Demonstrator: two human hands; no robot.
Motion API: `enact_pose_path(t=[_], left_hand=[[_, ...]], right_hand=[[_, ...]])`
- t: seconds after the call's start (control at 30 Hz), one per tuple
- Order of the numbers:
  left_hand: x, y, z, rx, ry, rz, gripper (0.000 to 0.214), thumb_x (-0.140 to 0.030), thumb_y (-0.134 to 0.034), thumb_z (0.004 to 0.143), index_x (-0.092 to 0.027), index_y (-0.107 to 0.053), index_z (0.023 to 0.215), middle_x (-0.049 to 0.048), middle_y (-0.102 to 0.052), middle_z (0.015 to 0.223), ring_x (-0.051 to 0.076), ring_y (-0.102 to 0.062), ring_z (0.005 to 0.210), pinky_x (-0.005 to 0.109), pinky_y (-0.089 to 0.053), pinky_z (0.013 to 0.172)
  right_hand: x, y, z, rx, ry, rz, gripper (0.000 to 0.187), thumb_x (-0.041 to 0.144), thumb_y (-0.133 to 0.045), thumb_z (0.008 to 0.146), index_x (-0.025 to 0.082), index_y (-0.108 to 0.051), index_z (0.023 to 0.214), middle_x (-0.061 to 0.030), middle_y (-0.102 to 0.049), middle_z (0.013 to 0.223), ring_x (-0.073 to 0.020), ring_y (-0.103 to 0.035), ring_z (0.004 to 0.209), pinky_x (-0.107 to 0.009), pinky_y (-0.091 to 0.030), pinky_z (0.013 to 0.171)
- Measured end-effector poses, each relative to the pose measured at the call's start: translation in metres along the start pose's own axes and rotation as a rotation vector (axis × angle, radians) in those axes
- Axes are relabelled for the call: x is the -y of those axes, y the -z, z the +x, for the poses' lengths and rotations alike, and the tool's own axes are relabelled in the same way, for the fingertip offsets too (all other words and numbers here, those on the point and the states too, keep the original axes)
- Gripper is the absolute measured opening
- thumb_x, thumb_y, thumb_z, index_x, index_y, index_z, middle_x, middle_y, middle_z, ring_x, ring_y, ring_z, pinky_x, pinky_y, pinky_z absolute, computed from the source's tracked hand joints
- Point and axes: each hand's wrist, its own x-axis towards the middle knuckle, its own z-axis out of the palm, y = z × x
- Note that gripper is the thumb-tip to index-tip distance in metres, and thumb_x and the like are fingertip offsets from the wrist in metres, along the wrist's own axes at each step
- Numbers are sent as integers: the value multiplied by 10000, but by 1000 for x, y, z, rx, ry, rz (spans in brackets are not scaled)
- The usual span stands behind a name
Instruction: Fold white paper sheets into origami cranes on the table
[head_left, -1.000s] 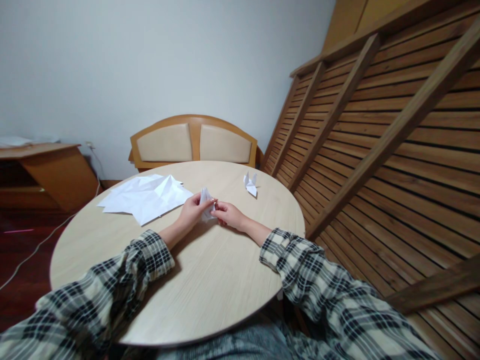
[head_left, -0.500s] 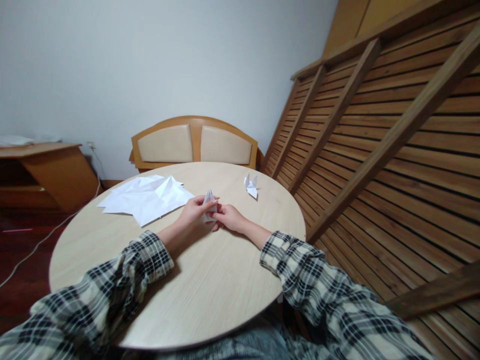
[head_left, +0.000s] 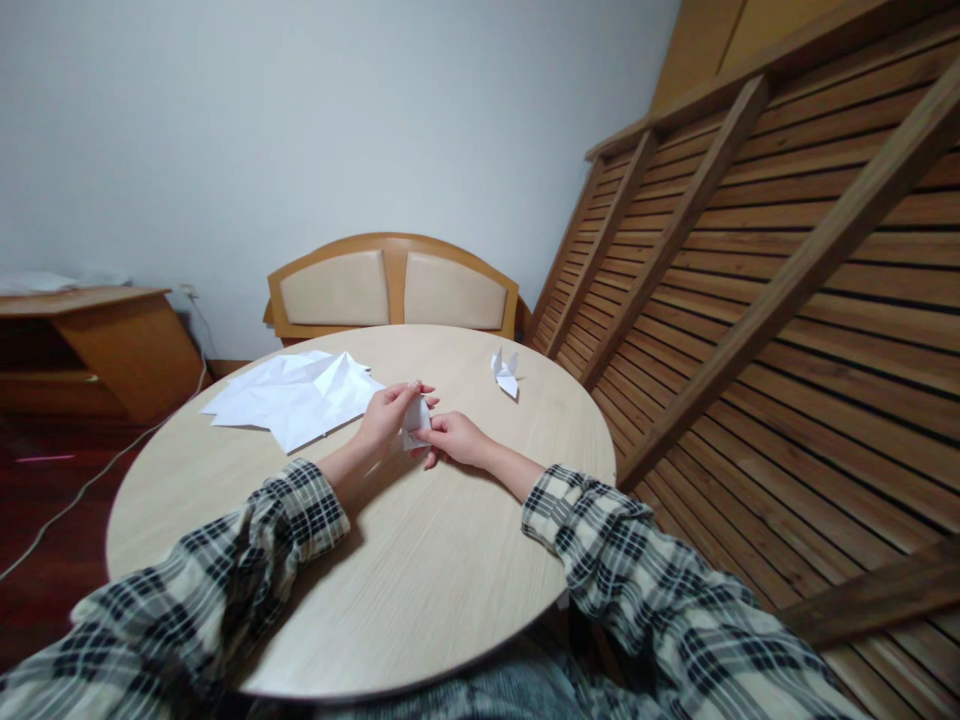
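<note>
A small piece of folded white paper (head_left: 415, 420) is held between my two hands, just above the middle of the round table (head_left: 420, 560). My left hand (head_left: 388, 412) pinches its upper end, with the thumb and fingertips covering the tip. Lower down, my right hand (head_left: 456, 438) grips the paper's right side between thumb and fingers. To the right, farther back, stands a folded paper crane (head_left: 505, 374) with its points up. Creased white paper sheets (head_left: 300, 395) lie in an overlapping pile left of my left hand.
A slatted wooden panel (head_left: 750, 300) leans along the table's right side. Behind the table is a headboard (head_left: 390, 280) with two cream pads. A wooden desk (head_left: 112, 340) stands at the far left, and a white cable (head_left: 105, 470) runs down to the floor.
My left thumb and fingers have moved up over the tip of the folded paper, which stood pointed and uncovered before. My right hand keeps its hold lower down. The view has shifted slightly.
</note>
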Motion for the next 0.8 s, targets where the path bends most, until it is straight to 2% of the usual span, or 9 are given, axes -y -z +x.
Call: enact_pose_path(t=[0.1, 0.33, 0.53, 0.63, 0.73, 0.8], left_hand=[[-1, 0, 0, -8, -24, -7, 325, -437, -620, 819, -140, -682, 936, 124, -744, 877, 223, -697, 754, 297, -536, 597], [-4, -3, -4, 0, -57, -22, 339, -459, -604, 840, -142, -667, 944, 124, -743, 906, 225, -696, 823, 302, -545, 643], [-4, -6, -2, -31, -62, -101, 344, -478, -615, 829, -137, -638, 865, 126, -736, 895, 209, -682, 794, 331, -554, 713], [-5, -5, -1, -44, -118, -99, 391, -495, -564, 865, -142, -631, 1019, 148, -718, 1062, 219, -674, 889, 351, -546, 774], [-1, -2, -1, -68, -144, -66, 465, -526, -480, 908, -204, -550, 1237, 138, -650, 1240, 241, -632, 1040, 360, -535, 794], [5, 1, -1, -74, -136, 25, 441, -510, -484, 903, -227, -548, 1235, 122, -632, 1234, 240, -609, 1053, 339, -526, 772]], right_hand=[[-3, 0, 2, 7, 10, -10, 250, 280, -569, 947, 91, -676, 821, -26, -621, 502, -66, -464, 388, -180, -290, 402], [-5, 0, 4, 21, 11, 13, 232, 266, -569, 942, 101, -659, 806, -32, -643, 549, -97, -602, 477, -174, -393, 452], [-3, -2, 3, 8, 26, 12, 226, 289, -597, 915, 114, -627, 775, -48, -687, 698, -66, -539, 419, -187, -424, 407], [-2, -2, 1, -16, 20, 18, 216, 291, -596, 912, 118, -627, 785, -38, -679, 697, -56, -486, 405, -189, -430, 388], [-4, 0, 1, -64, 36, 72, 223, 331, -596, 913, 127, -632, 832, -37, -685, 718, -57, -474, 410, -191, -433, 385], [-7, 3, 2, -106, 47, 90, 251, 375, -592, 914, 136, -632, 845, -13, -653, 649, -61, -454, 393, -188, -390, 361]])
